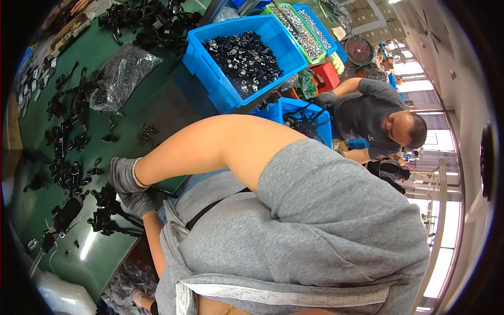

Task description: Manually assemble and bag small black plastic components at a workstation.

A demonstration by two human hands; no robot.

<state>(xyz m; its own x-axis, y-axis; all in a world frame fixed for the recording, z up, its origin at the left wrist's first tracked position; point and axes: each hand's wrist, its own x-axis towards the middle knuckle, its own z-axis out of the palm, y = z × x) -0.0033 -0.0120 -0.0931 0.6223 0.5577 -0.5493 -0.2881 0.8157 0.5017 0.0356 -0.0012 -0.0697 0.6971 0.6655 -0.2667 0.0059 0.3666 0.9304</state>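
tabletop (pixel 152 100): green, strewn with small black metal parts, runs left to far middle
tool (pixel 63 218): black, cylindrical, lying near left on tabletop
black assembly (pixel 107 218): dark bracket cluster on tabletop, near left, right beside the gloved hands
left hand (pixel 137 202): grey glove, on black assembly, grip clenched around it
right hand (pixel 123 175): grey glove, just above left hand, touching same parts; grip cannot tell
plastic bag (pixel 123 73): clear, holds parts, far left
blue bin (pixel 244 60): far middle, full of black parts
co-worker (pixel 373 118): grey shirt, far right, bent over another blue bin
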